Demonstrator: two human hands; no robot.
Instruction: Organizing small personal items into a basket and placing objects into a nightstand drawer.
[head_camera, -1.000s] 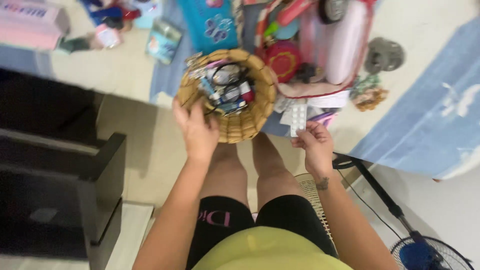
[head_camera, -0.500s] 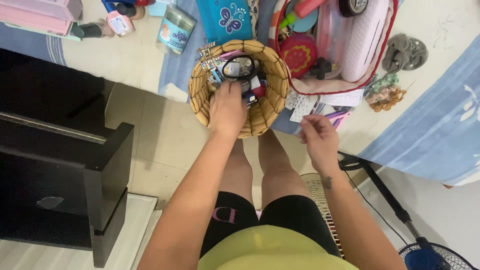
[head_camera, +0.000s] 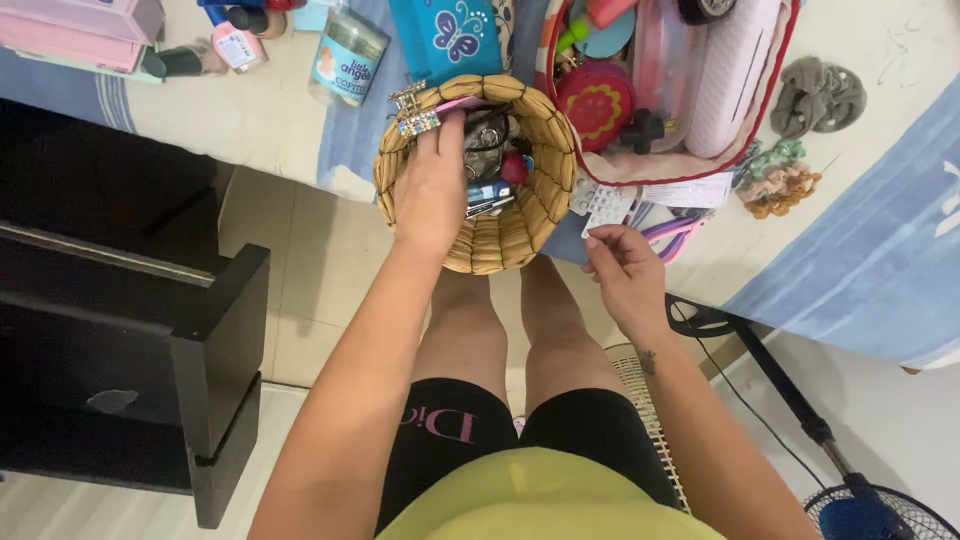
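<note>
- Woven straw-coloured basket (head_camera: 520, 225), round, sits at the edge of a bed just in front of the person's knees, seen from the head camera looking straight down.
- Left hand (head_camera: 432, 185) lies over the basket's left rim, fingers curled down inside among the contents; what the fingertips close on, if anything, cannot be told.
- Inside the basket show dark tangled items, a red piece and a small blue-and-silver object (head_camera: 488, 193); a jewelled hair clip (head_camera: 415, 122) is fastened on the rim just above the left hand.
- Right hand (head_camera: 625, 270) hovers to the right of the basket, apart from it, fingers loosely bent and holding nothing, its fingertips near a white blister pack of pills (head_camera: 603, 205) that lies at the bed's edge.
- Beyond the blister pack lies an open pink pouch with red trim (head_camera: 715, 70), holding a round red case with a yellow flower (head_camera: 596, 103).
- To the right of the pouch lie scrunchies (head_camera: 775, 180) on the cream sheet, next to a blue blanket (head_camera: 880, 260).
- Left of the basket stands a pale blue tin (head_camera: 347, 55), and behind the basket a blue butterfly-print case (head_camera: 447, 38).
- On the floor are a black cabinet (head_camera: 110, 330) at left and a standing fan (head_camera: 870, 505) at lower right.
</note>
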